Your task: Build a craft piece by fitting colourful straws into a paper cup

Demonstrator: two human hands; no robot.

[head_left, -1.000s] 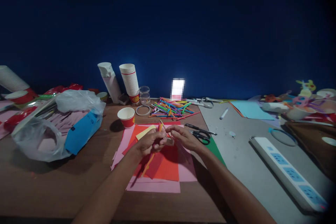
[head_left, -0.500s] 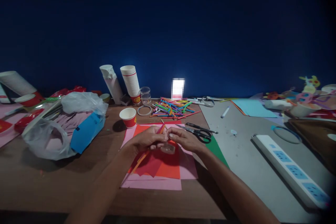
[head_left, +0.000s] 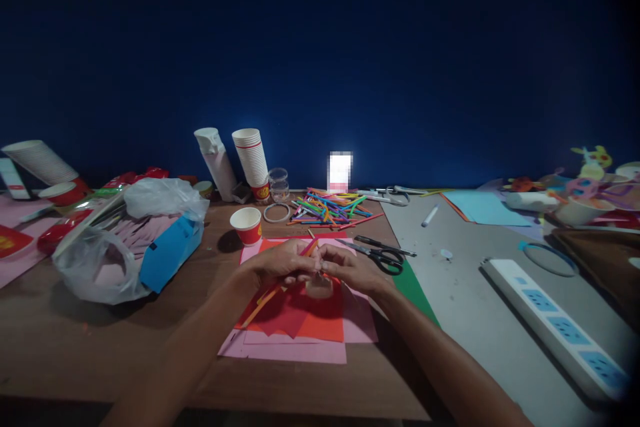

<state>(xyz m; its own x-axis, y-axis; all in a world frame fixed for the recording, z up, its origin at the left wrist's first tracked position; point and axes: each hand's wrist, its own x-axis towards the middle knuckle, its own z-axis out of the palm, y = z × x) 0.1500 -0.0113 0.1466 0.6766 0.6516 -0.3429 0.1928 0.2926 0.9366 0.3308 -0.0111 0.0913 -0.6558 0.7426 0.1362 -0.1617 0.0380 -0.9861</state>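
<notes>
Through the head camera, I see my left hand [head_left: 275, 264] curled closed around a thin red craft stick [head_left: 306, 251], with a thin orange stick [head_left: 263, 303] slanting out below it. My right hand [head_left: 354, 271] is curved inward, its fingertips [head_left: 326, 255] meeting the left hand, but I cannot tell whether it grips anything. A small pale round object [head_left: 319, 288], too blurred to name, lies beneath them on layered red paper [head_left: 320, 323] and pink paper [head_left: 285, 352]. Just right sit black-handled steel scissors [head_left: 387, 261]; beyond lies a heap of multicoloured sticks [head_left: 330, 209].
</notes>
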